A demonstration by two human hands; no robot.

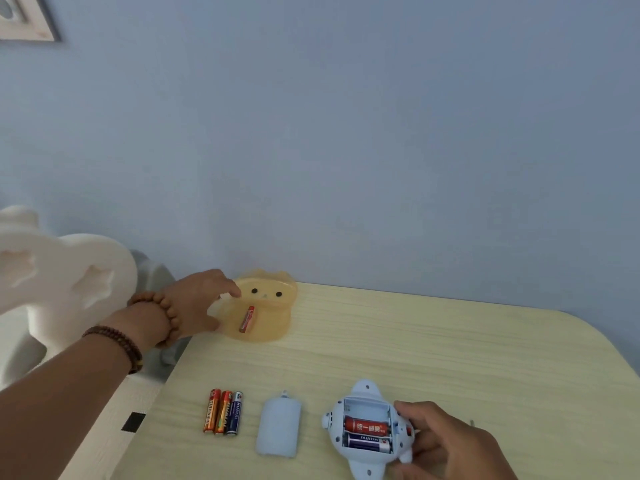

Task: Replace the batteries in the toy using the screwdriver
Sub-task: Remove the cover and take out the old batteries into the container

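Toy (369,432) sits at 5 o'clock, compartment open, two batteries (367,435) inside, your right hand (446,441) gripping its side. Left hand (194,303), fingers spread, hovers by the tray (273,327) at 11 o'clock holding one battery (247,319). Risk: mixing it with the three spare batteries (223,412).

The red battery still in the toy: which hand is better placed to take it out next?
Probably left. The right hand holds the toy steady; the left hand is empty by the tray.
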